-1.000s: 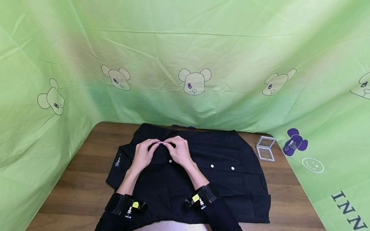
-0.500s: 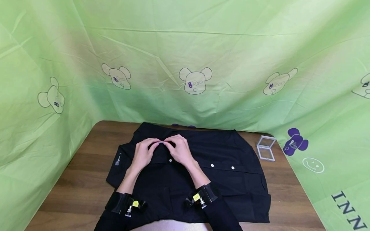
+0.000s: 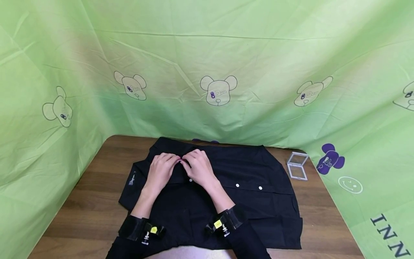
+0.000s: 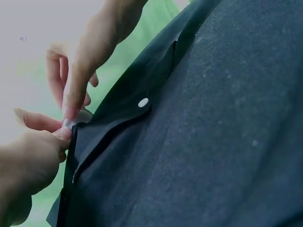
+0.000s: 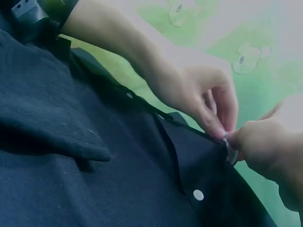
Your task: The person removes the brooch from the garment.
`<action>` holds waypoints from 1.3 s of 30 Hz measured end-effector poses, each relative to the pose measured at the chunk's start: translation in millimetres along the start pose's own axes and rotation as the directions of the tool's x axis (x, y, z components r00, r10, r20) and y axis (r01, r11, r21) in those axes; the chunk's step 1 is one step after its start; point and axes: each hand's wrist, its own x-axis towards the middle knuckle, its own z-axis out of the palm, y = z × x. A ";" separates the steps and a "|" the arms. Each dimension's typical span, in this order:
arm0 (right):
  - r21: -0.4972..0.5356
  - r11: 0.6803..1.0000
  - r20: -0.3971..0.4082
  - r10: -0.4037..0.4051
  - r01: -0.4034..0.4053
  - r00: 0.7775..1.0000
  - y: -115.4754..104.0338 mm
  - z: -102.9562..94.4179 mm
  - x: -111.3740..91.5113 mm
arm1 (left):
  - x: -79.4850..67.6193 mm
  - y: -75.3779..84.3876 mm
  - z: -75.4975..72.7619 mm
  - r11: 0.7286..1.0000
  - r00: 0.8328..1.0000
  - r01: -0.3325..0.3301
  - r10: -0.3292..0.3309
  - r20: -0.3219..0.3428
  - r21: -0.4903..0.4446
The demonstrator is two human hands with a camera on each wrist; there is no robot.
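Note:
A black shirt with white buttons lies spread on the wooden table. At the upper left part of the shirt, my left hand and my right hand meet fingertip to fingertip. Between them they pinch a small pale curved piece at the garment's edge. Fingers cover most of this piece, so its exact kind cannot be told. One button shows just below the hands. In the right wrist view another pale button sits close to the pinched edge.
An open clear hinged case lies on the table at the far right. Two more white buttons show along the shirt's placket. Green cloth printed with bear heads hangs behind and beside the table.
The fingertips have drawn closer together and less of the pale piece shows between them. My left hand has turned so its back faces up more. The shirt stays in place.

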 end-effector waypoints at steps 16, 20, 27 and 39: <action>-0.044 0.999 0.026 -0.022 0.023 0.999 0.3 2.7 -2.9 | -0.6 1.0 -0.1 0.998 0.999 -0.041 0.039 0.033 0.042; -0.045 0.999 0.015 -0.026 0.027 1.000 0.7 3.0 -2.8 | 0.1 0.5 -0.1 0.999 0.999 -0.029 0.030 0.030 -0.027; -0.022 0.999 -0.034 -0.025 0.025 0.999 3.4 5.7 -2.9 | -0.9 -2.8 0.1 0.969 0.996 0.073 -0.057 0.074 -0.238; 0.139 0.990 -0.122 0.056 -0.039 0.991 8.3 13.9 -7.3 | -3.4 -11.8 7.5 0.915 0.982 0.187 -0.169 0.080 -0.358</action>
